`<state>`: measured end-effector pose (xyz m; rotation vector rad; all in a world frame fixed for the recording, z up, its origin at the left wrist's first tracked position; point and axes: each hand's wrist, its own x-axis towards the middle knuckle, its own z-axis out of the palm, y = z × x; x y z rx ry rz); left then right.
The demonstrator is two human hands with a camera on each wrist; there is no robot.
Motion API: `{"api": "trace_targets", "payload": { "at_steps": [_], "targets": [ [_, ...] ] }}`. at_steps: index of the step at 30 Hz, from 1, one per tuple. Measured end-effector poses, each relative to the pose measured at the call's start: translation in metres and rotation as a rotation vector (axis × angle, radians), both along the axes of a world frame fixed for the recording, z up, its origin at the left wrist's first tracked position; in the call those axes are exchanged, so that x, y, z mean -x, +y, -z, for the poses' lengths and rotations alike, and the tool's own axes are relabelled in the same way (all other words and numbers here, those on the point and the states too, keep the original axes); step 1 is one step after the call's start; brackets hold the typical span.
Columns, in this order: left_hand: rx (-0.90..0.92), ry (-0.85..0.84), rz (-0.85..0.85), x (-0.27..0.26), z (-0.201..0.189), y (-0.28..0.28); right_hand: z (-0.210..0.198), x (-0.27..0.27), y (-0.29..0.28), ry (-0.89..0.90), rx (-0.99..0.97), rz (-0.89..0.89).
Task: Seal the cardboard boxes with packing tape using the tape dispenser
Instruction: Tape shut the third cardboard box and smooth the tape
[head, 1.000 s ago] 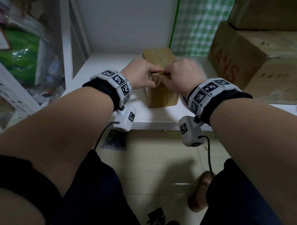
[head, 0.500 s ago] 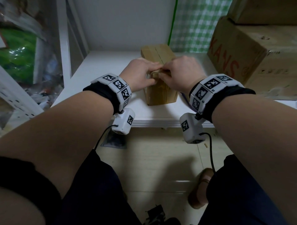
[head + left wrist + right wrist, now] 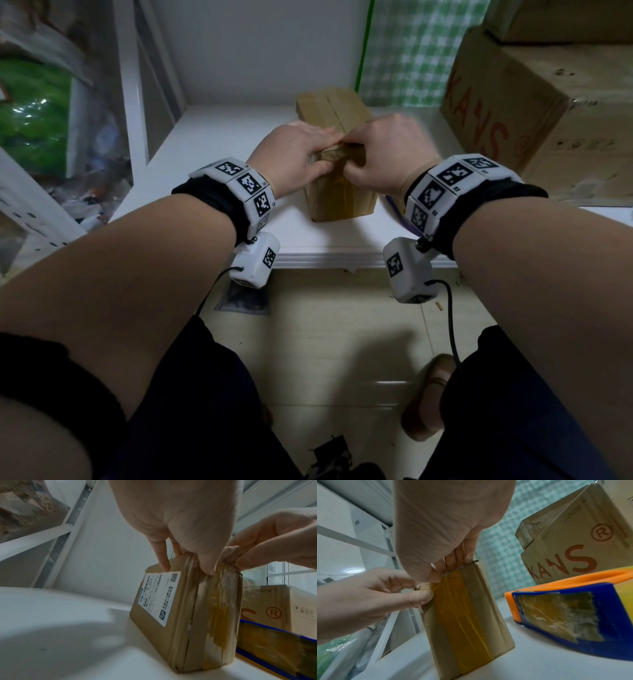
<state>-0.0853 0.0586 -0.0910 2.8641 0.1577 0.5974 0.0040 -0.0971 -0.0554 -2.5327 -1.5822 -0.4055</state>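
Observation:
A small cardboard box (image 3: 342, 202) stands upright on the white shelf (image 3: 222, 154). A white shipping label (image 3: 159, 597) covers its left face. A strip of yellowish packing tape (image 3: 458, 615) runs down its near face. My left hand (image 3: 318, 150) grips the box's top, thumb on the near face and a finger on the label side. My right hand (image 3: 356, 150) pinches the crumpled tape end (image 3: 229, 555) over the near top edge, close against the left hand. The blue and orange tape dispenser (image 3: 565, 622) lies on the shelf just right of the box, with no hand on it.
A big carton printed KANS (image 3: 531, 120) fills the shelf's right side, with another box on top of it. A green checked cloth (image 3: 411, 51) hangs at the back. A white rack (image 3: 130, 102) with bags stands at the left. The shelf's front edge (image 3: 325, 262) drops to a tiled floor.
Both hands stay at the box's near top edge, with only small finger movement on the tape there. The box and the dispenser have not moved.

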Motion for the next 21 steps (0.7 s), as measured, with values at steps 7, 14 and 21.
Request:
{"api": "trace_targets", "payload": {
  "at_steps": [7,14,21],
  "targets": [
    [-0.135,0.044,0.003,0.005,-0.005,-0.007,0.000,-0.001,0.000,0.080,-0.076,0.042],
    [-0.245,0.002,0.019,0.010,-0.004,-0.015,0.000,-0.002,-0.001,0.111,-0.090,0.048],
    [-0.179,0.044,0.021,0.014,-0.012,-0.007,-0.008,-0.008,-0.007,0.246,-0.058,0.008]
  ]
}}
